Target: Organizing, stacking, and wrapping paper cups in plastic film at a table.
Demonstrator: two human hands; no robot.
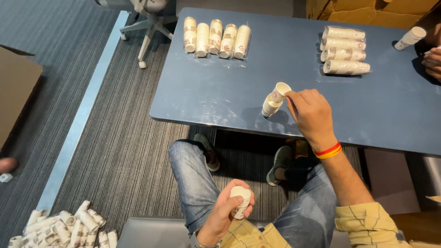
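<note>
My right hand (311, 111) reaches over the near edge of the blue table (220, 87) and pinches the rim of a white paper cup (279, 92), tilted above a short stack of the same cups (270, 106) standing on the table. A red and yellow band circles that wrist. My left hand (225, 212) rests low over my lap, its fingers wrapped around a small stack of white paper cups (240, 197).
Several wrapped sleeves of cups (216, 37) lie at the table's far left, more sleeves (344, 50) at the far right. Another person's hand (432, 62) and a cup stack (410, 38) sit at the right edge. Loose cup sleeves (64, 227) lie on the carpet. An office chair base (149, 27) stands beyond.
</note>
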